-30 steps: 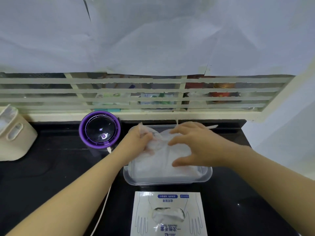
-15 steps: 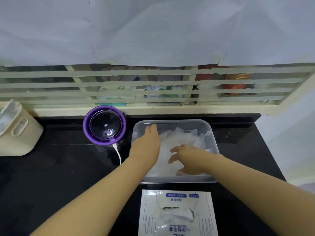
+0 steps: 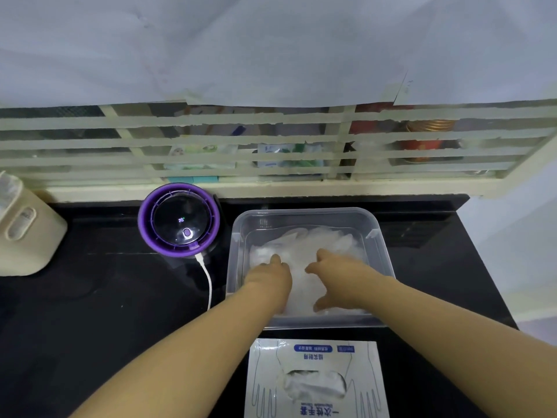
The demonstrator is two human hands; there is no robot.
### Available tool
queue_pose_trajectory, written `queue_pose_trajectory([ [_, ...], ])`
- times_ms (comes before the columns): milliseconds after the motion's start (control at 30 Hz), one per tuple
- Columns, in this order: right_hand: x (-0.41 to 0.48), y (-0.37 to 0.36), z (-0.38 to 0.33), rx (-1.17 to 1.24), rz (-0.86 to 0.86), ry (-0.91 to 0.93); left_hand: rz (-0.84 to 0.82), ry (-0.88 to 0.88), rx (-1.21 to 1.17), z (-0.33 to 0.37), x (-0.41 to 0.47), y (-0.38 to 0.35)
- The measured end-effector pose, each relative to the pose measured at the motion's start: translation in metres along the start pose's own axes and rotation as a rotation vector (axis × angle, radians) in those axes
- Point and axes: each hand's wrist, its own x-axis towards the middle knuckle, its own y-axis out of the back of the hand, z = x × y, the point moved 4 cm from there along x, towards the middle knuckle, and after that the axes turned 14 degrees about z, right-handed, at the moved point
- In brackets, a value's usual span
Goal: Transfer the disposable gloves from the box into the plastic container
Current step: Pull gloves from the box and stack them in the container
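Observation:
A clear plastic container [image 3: 304,215] stands on the black counter, holding a loose pile of thin translucent gloves [image 3: 313,242]. Both my hands are inside it on the pile. My left hand [image 3: 269,280] lies on the left part of the gloves, fingers pointing down into them. My right hand [image 3: 334,274] is spread over the right part, thumb toward me. Whether either hand pinches a glove is hidden. The white glove box [image 3: 315,378] lies just in front of the container, more gloves showing through its oval opening.
A round purple-rimmed device [image 3: 180,220] with a white cable [image 3: 206,276] sits left of the container. A beige appliance [image 3: 25,233] stands at the far left. A taped window ledge [image 3: 271,185] runs behind the counter; the counter's right edge [image 3: 488,267] is close.
The hands have lowered the bunch of gloves into the container and drawn back toward its near side, now resting on the pile. The view has shifted slightly.

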Motion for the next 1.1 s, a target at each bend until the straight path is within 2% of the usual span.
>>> queue_pose_trajectory([
  [200,0.011,-0.029,0.018,-0.046,-0.214,-0.18,-0.006,0.063,0.022,-0.004,0.005,-0.005],
  [367,0.01,-0.019,0.017,0.061,-0.313,-0.232,-0.018,0.075,0.038,-0.003,0.005,-0.007],
  [433,0.001,0.0,0.019,0.042,-0.326,-0.182,-0.015,0.059,0.051,-0.003,0.003,-0.007],
  [467,-0.001,0.011,0.019,-0.006,-0.28,-0.136,-0.012,0.052,0.053,-0.003,0.003,-0.007],
  [533,0.003,0.034,0.015,-0.054,-0.066,-0.085,-0.003,0.042,0.046,-0.002,0.0,-0.006],
  [600,0.009,0.045,0.003,0.071,0.167,-0.082,0.004,0.037,0.037,-0.001,-0.001,-0.005],
  [633,0.01,0.042,-0.004,0.165,0.166,-0.068,0.006,0.038,0.032,-0.001,-0.001,-0.004],
  [700,0.008,0.019,-0.016,0.326,-0.042,-0.05,0.005,0.046,0.025,-0.001,-0.003,-0.003],
  [800,-0.008,-0.016,-0.011,0.353,-0.328,-0.13,-0.004,0.043,0.043,-0.001,-0.004,-0.001],
  [900,-0.011,-0.028,0.003,0.277,-0.365,-0.16,-0.013,0.034,0.092,0.0,-0.005,0.001],
  [1033,-0.003,-0.03,0.005,0.05,-0.295,-0.134,-0.012,-0.031,0.27,0.002,-0.003,0.003],
  [1100,-0.004,-0.027,0.005,0.034,-0.288,-0.14,-0.034,-0.058,0.321,0.001,-0.001,0.004],
])
